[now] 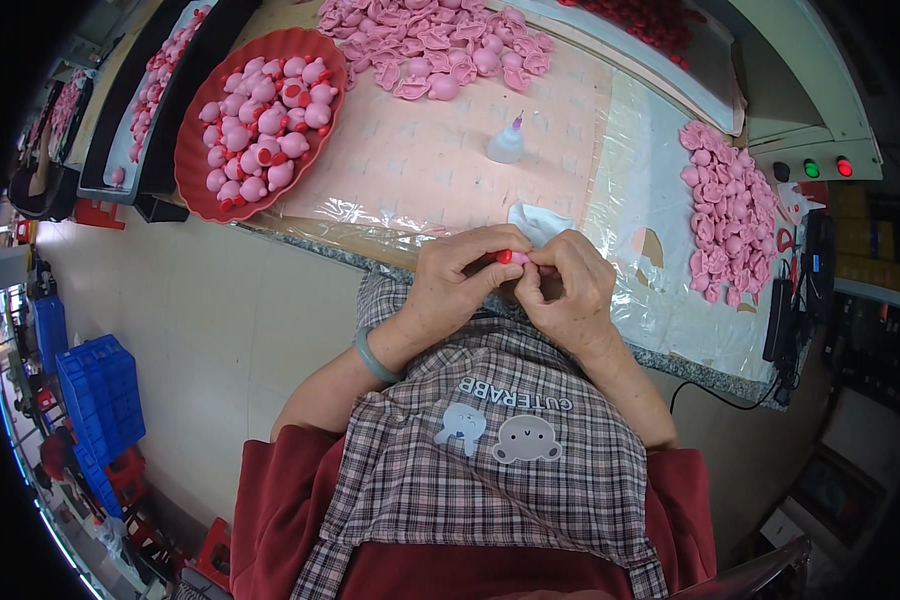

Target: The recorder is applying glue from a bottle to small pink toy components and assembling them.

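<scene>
Close to the near table edge, my left hand (462, 272) is closed around a small pink piece with a red end (518, 258). My right hand (574, 290) pinches the pink end of that same piece; the fingertips hide much of it. Just beyond the fingers lies a crumpled white cloth (542, 220). A translucent squeeze bottle (506, 145) with a thin needle tip stands upright farther back. To the left, a red scalloped bowl (186, 168) holds many round pink pieces with red parts.
Loose pink ruffled pieces (440, 45) cover the table's far side, with another pile (727, 215) at right. Beside that pile run a black power strip and cable (778, 320). A pale machine housing (825, 150) carries indicator lights. Blue crates (100, 395) stand at left.
</scene>
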A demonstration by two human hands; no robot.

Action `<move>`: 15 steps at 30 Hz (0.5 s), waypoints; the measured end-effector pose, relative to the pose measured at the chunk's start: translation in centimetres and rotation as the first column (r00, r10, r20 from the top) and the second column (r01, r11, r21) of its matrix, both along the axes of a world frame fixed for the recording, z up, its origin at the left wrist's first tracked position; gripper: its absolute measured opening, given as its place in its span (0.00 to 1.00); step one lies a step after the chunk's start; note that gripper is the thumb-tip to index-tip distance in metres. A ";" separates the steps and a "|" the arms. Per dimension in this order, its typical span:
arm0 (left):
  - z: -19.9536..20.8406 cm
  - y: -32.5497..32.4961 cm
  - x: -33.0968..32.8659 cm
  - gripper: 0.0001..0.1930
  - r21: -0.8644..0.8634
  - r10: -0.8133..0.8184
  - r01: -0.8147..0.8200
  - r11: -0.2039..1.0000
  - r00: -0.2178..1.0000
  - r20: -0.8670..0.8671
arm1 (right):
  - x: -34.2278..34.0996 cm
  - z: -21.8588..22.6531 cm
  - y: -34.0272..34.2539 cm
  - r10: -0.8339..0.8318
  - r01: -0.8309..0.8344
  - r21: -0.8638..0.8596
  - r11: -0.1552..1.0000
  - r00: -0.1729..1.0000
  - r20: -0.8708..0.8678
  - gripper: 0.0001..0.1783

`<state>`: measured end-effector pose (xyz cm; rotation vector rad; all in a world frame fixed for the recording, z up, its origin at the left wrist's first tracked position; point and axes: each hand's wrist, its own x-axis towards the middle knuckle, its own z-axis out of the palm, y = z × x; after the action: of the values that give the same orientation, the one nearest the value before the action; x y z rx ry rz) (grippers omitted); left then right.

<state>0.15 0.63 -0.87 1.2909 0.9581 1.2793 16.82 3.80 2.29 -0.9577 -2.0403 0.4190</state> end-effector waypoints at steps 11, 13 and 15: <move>0.0 0.0 0.0 0.12 -0.012 -0.009 0.009 1.000 1.000 0.000 | 0.0 0.3 0.0 0.006 -0.006 0.011 1.000 1.000 -0.003 0.10; 0.2 0.1 0.0 0.14 -0.060 -0.018 0.025 0.998 0.993 0.116 | -0.1 0.7 0.1 0.006 -0.006 0.022 1.000 1.000 -0.015 0.10; 0.7 0.1 -0.2 0.15 -0.120 -0.037 0.053 0.991 0.990 0.133 | -0.2 1.1 0.2 0.010 -0.010 0.014 1.000 1.000 -0.022 0.10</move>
<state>-0.09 0.72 -0.17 1.1140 0.8958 1.2343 16.60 4.00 3.38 -0.9310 -2.0264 0.4186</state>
